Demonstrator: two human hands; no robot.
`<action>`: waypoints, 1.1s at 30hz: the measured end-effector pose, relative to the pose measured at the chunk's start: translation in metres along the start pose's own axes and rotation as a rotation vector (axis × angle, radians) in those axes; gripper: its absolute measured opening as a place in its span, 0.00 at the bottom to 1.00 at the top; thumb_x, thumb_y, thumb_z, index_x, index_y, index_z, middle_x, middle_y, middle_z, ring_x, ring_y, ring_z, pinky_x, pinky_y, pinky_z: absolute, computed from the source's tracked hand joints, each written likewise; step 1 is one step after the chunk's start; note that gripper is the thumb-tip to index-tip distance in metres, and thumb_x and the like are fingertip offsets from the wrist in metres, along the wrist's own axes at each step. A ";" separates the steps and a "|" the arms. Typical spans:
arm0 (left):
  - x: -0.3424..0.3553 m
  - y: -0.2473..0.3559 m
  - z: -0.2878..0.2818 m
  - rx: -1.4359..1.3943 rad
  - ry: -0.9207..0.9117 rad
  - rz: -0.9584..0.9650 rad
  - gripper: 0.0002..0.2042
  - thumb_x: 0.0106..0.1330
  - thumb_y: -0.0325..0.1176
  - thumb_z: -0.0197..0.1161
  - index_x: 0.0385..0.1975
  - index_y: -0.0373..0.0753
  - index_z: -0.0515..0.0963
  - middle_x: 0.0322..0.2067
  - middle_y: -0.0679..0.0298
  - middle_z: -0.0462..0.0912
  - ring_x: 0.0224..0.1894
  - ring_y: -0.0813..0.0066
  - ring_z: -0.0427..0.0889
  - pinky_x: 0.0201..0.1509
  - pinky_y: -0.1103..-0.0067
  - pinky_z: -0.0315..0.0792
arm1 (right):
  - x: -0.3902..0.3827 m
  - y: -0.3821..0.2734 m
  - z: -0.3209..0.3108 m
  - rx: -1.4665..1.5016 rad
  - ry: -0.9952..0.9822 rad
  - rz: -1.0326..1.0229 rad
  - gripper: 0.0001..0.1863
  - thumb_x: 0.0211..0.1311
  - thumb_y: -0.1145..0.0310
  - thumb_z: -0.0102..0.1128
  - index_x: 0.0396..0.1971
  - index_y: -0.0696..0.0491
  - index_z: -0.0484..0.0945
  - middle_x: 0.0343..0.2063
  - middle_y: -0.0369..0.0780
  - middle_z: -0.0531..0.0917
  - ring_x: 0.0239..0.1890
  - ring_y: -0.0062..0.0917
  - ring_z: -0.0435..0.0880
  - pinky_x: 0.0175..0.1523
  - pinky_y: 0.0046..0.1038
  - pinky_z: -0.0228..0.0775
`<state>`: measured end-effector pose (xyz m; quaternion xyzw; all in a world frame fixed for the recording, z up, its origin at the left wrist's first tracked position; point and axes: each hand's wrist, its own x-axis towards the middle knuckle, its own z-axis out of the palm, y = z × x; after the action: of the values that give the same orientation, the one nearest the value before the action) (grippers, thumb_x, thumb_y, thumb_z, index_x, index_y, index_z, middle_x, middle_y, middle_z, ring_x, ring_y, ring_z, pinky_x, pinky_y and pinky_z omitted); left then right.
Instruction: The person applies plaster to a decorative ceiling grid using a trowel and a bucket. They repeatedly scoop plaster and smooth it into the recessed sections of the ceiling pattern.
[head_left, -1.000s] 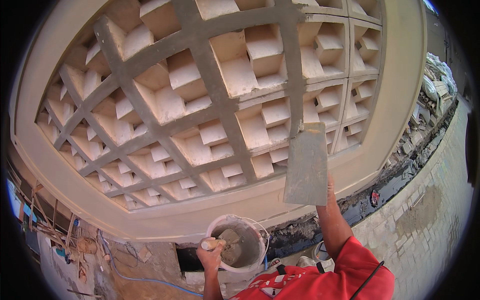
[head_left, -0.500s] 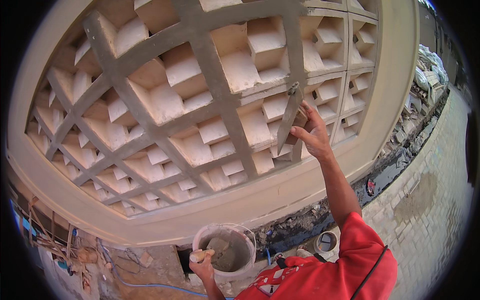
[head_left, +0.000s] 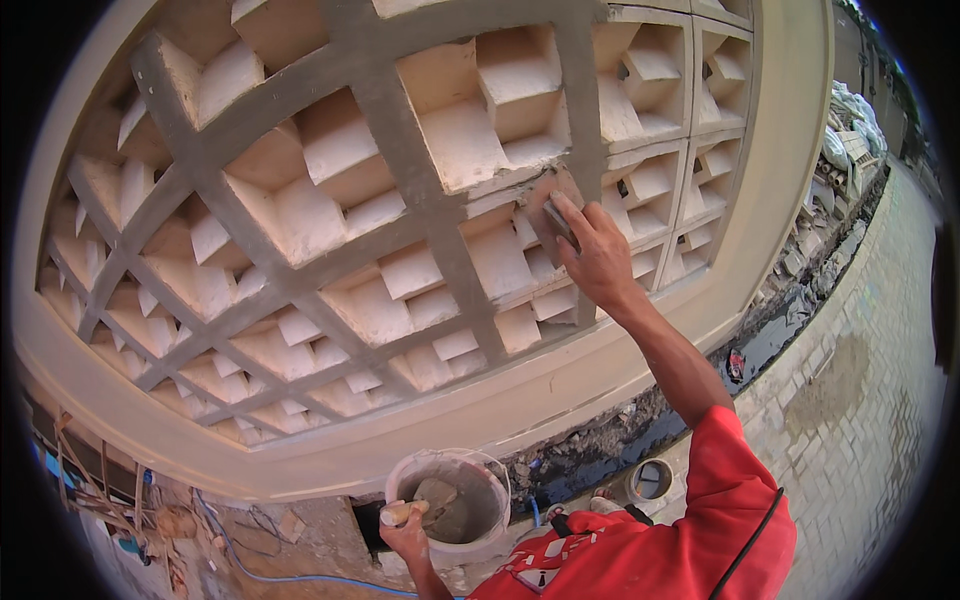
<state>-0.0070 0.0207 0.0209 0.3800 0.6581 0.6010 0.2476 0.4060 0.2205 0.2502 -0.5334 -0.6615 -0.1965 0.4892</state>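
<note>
My right hand (head_left: 600, 255) is closed on the grip of a plastering float (head_left: 548, 198). The float's flat face lies against a breeze-block wall (head_left: 385, 100) of pale recessed squares divided by grey-coated strips. It sits along a short horizontal strip, where a ridge of wet mortar (head_left: 510, 181) shows at the edge. Low down, my left hand (head_left: 406, 540) grips the pale handle of a trowel (head_left: 436, 495). The trowel's mortar-smeared blade is inside a bucket (head_left: 487, 470) with grey mortar.
A smaller pail (head_left: 651, 481) stands by my feet. Between wall and paving (head_left: 840, 480) runs a dark wet ditch (head_left: 600, 485). Rubble and sacks (head_left: 850, 140) are piled at the far right. A blue hose (head_left: 290, 578) and wooden sticks (head_left: 100, 480) lie at lower left.
My right hand has turned the float from edge-on to flat against the wall and moved it slightly left. My left hand stays at the bucket with the trowel.
</note>
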 end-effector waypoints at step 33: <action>0.027 -0.004 0.021 0.023 -0.044 0.032 0.14 0.49 0.18 0.69 0.36 0.29 0.77 0.34 0.61 0.80 0.35 0.74 0.78 0.44 0.77 0.74 | 0.012 -0.032 -0.001 0.088 0.005 0.279 0.31 0.49 0.69 0.60 0.58 0.53 0.70 0.33 0.49 0.76 0.32 0.46 0.79 0.39 0.43 0.74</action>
<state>-0.0068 0.0550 0.0169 0.4065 0.6532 0.5887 0.2482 0.3787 0.2144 0.2696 -0.5977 -0.5877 -0.0987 0.5363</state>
